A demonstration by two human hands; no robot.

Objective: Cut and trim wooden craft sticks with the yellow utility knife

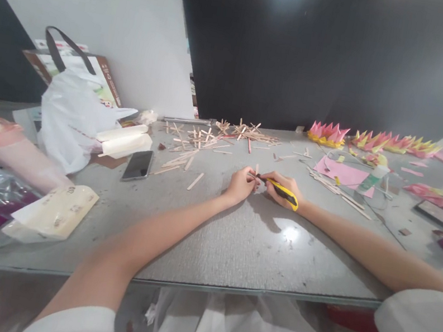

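My right hand (283,188) is closed around a yellow and black utility knife (287,194), its front end pointing left toward my other hand. My left hand (240,185) pinches a thin wooden stick (257,170), whose tip shows above the fingers. The knife's front meets the stick between both hands, low over the grey table (207,249); the blade itself is too small to make out. Behind the hands lies a heap of wooden sticks (248,132), with more loose sticks (179,162) spread to its left.
Left stand a phone (137,165), a white plastic bag (71,112) and a tissue pack (58,215). Toward the right are pink paper (341,172), a glue bottle (373,179), a stick row (340,190) and pink-yellow paper flowers (329,134). A dark panel (308,56) rises behind.
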